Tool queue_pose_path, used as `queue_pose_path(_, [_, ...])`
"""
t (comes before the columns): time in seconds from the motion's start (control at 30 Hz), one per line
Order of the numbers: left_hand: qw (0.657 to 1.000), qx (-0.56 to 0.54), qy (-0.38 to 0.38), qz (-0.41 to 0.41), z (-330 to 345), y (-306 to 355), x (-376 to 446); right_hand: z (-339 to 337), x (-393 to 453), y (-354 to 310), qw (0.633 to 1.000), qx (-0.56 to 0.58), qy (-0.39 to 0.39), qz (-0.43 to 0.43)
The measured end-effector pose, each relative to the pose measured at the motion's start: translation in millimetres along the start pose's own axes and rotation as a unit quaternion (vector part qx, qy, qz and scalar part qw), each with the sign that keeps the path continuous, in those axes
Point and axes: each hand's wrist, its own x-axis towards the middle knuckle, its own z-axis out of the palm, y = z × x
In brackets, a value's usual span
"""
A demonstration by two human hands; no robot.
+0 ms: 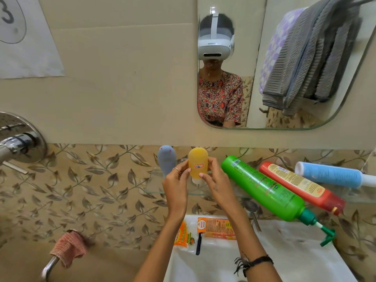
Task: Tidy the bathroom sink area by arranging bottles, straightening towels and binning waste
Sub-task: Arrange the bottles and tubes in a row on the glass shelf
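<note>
Both our hands, left [176, 180] and right [216, 181], pinch the small orange squeeze bottle [198, 165] cap-down over the glass wall shelf [154, 185], beside the upright grey-blue soft bottle [166, 160]; green pump bottle [262, 188], red bottle [301, 188], blue tube [329, 174] lie toppled right; orange wrappers [215, 227] unbinned on the white sink [295, 247]; shelf edge near, room tight rightward

The blue bottle [333, 174] runs off the right edge; the orange packet [220, 228] print is unreadable

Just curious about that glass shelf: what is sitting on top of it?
On the glass shelf stand a grey tube, a yellow tube held by both hands, and green, red and blue bottles. The hands hide the shelf beneath them.
</note>
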Motion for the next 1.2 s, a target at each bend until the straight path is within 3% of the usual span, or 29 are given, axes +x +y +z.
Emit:
queue_pose_path(0.27, [0.995,0.078,0.033,0.049,-2.1,-0.5,-3.6,3.8,-4.7,6.6,0.998,-0.049,0.023,0.02])
queue_pose_path(0.4, [0.978,0.127,0.058,0.156,-2.9,8.7,-17.3,5.0,-21.9,0.4,0.989,-0.048,0.137,-0.003])
queue_pose_path(0.47, [0.974,0.104,0.031,0.199,1.3,14.6,-25.5,5.6,-33.8,-2.4,0.971,-0.035,0.234,-0.025])
queue_pose_path(0.57, [0.955,0.106,-0.07,0.269,14.1,16.3,-42.0,9.8,-57.8,3.6,0.936,0.017,0.351,0.001])
queue_pose_path(0.67, [0.91,0.157,-0.158,0.35,28.2,13.9,-49.4,11.3,-80.2,24.1,0.885,0.124,0.438,0.1])
queue_pose_path(0.73, [0.871,0.182,-0.197,0.411,39.4,14.7,-43.9,4.5,-90.4,39.4,0.829,0.231,0.482,0.166])
queue_pose_path(0.8, [0.826,0.212,-0.273,0.446,53.5,18.8,-33.0,-7.9,-95.9,47.6,0.787,0.315,0.495,0.192])
queue_pose_path(0.9, [0.758,0.284,-0.386,0.442,72.0,25.1,-18.7,-25.1,-94.2,49.9,0.785,0.372,0.469,0.159])
queue_pose_path(0.97, [0.735,0.314,-0.404,0.445,81.2,20.6,-14.4,-32.4,-90.4,50.1,0.785,0.393,0.456,0.146])
queue_pose_path(1.07, [0.715,0.359,-0.413,0.434,90.6,10.2,-14.2,-39.6,-89.6,53.2,0.767,0.438,0.444,0.147])
queue_pose_path(1.13, [0.724,0.37,-0.403,0.42,95.3,9.5,-18.9,-42.8,-91.0,53.9,0.763,0.461,0.429,0.146])
queue_pose_path(1.2, [0.736,0.374,-0.38,0.417,97.7,14.2,-25.6,-43.7,-91.7,52.4,0.781,0.434,0.423,0.151])
